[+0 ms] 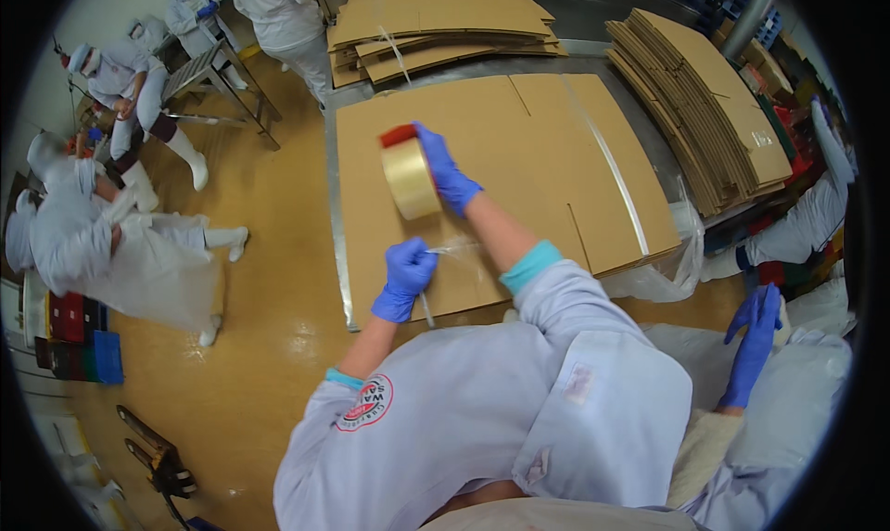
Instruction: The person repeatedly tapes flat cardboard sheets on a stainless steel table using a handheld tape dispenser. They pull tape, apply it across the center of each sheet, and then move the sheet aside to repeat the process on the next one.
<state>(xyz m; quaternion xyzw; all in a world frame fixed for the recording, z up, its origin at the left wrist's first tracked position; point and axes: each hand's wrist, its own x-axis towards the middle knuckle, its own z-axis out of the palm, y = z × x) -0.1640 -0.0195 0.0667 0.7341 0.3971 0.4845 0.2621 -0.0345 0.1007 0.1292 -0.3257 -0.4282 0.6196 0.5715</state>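
Observation:
My right hand (447, 174) grips a tape dispenser (397, 136) with a red part at its top and a wide roll of clear, yellowish packing tape (411, 180). It is held above a stack of flat brown cardboard boxes (501, 183). Closer to me, my left hand (409, 273) is closed in a fist at the stack's near left part. A thin white plastic strap (426, 310) runs from under that fist over the near edge, and a clear, crinkled strip (456, 248) extends right from the fingers. A second white strap (612, 165) crosses the stack's right side.
More flat cardboard lies in a far stack (445, 12) and a right-hand stack (705, 104) on the metal table (336, 253). Clear plastic wrap (681, 253) hangs at the right. A co-worker's gloved hand (756, 341) is close on my right. Other workers and a pallet jack (162, 461) are at left.

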